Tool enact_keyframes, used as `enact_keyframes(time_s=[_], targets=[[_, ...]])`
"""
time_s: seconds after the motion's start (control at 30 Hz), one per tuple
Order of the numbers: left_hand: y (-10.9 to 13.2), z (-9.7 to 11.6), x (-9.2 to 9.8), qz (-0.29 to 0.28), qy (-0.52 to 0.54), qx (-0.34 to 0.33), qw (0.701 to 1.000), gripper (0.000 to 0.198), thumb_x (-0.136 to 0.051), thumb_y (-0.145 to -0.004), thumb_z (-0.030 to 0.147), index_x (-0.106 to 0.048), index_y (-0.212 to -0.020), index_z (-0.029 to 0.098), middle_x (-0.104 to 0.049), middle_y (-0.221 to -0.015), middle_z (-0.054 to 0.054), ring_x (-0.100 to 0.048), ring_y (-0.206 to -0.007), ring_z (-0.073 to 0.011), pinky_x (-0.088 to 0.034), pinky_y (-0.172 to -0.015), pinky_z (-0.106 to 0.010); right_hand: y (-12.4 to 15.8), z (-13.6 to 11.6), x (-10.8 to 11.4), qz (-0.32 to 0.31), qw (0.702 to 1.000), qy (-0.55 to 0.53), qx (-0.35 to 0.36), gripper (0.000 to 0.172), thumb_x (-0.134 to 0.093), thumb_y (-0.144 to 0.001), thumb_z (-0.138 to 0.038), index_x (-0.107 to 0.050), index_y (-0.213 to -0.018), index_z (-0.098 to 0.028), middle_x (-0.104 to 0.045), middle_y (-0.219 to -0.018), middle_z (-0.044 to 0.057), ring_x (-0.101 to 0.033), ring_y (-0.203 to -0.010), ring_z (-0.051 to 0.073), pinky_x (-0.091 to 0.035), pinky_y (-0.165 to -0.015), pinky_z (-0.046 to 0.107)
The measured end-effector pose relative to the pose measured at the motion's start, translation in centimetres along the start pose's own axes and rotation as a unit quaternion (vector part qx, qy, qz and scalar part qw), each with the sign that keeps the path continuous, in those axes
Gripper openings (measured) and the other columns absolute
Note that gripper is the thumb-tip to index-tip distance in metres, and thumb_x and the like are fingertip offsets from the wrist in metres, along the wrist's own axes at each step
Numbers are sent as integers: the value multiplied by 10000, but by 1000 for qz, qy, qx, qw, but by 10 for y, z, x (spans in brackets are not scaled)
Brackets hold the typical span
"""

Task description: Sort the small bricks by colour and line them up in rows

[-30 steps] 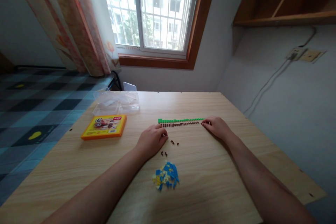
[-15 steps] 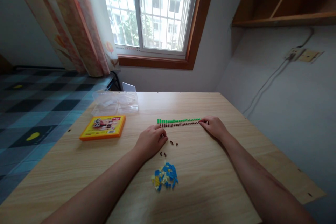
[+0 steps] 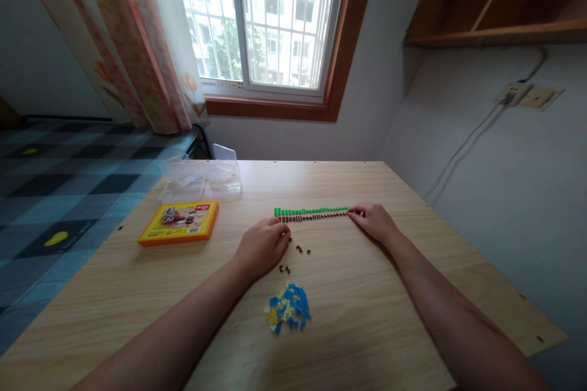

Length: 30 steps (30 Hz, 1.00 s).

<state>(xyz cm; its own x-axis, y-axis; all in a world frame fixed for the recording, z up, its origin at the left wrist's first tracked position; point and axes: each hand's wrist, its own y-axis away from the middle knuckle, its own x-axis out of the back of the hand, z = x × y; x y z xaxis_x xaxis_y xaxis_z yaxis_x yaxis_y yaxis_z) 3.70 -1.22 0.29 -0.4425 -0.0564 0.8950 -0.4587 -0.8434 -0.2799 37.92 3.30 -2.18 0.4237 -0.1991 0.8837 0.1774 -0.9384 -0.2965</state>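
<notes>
Two rows of tiny blocks run across the table, a green row [image 3: 298,212] behind and a brown row [image 3: 312,217] in front. At the right end of the brown row, my right hand [image 3: 373,221] pinches thumb and fingers together; whatever lies between them is too small to make out. My left hand [image 3: 263,245] rests near the rows' left end, its fingers curled closed with their inside hidden. One brown piece [image 3: 290,239] shows by its fingertips. Several loose brown pieces [image 3: 299,249] lie nearby. Closer to me is a pile of blue and yellow pieces [image 3: 288,308].
A yellow-orange box [image 3: 178,223] lies on the wooden table [image 3: 367,317] at left. Behind it stands a clear plastic container [image 3: 199,180]. A bed [image 3: 82,195] adjoins on the left. Wall shelves [image 3: 495,30] and a plugged-in cable [image 3: 468,140] are at right.
My left hand has drawn slightly left, and a brown piece now shows beside its fingertips. My right hand stays at the end of the brown row.
</notes>
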Motion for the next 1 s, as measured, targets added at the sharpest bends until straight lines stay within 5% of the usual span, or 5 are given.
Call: enact_keyframes(time_s=[0.17, 0.47, 0.63, 0.83, 1.0], targets=[[0, -2, -3, 0, 8, -1, 1000, 193, -524, -848, 121, -688, -886, 215, -678, -965, -54, -620, -913, -209, -492, -842, -349, 0, -2, 0, -3, 1000, 2, -5, 207, -613, -909, -310, -801, -951, -235, -785, -974, 43, -705, -889, 224, -511, -827, 325], [1, -2, -2, -2, 14, -6, 1000, 181, -530, -822, 131, -689, -858, 212, -673, -942, -56, -615, -889, -210, -494, -820, -347, 1, -7, 5, 11, 1000, 0, -4, 229, -601, -915, -340, -799, -928, -225, -785, -933, 55, -694, -837, 216, -496, -773, 306], [0, 0, -1, -9, 13, -4, 1000, 141, -561, -821, 149, -689, -838, 205, -671, -936, -54, -615, -884, -207, -491, -808, -336, 12, -44, 8, 45, 997, -24, 64, 264, -571, -961, -327, -782, -867, -198, -761, -854, 70, -670, -777, 198, -467, -722, 296], [-1, 2, -2, -10, -9, 2, 1000, 88, -627, -867, 251, -684, -817, 207, -674, -926, -44, -611, -865, -199, -483, -796, -326, 26, -104, -6, -19, 975, -75, 209, 220, -561, -984, -259, -767, -922, -214, -743, -893, 52, -656, -837, 177, -466, -775, 285], [-5, 4, -5, -12, -14, -1, 1000, 108, -666, -875, 279, -710, -814, 202, -686, -929, -42, -618, -878, -199, -485, -782, -317, 25, -115, -16, -46, 966, -86, 240, 226, -545, -993, -244, -767, -1007, -207, -734, -904, 58, -652, -860, 183, -470, -786, 289]])
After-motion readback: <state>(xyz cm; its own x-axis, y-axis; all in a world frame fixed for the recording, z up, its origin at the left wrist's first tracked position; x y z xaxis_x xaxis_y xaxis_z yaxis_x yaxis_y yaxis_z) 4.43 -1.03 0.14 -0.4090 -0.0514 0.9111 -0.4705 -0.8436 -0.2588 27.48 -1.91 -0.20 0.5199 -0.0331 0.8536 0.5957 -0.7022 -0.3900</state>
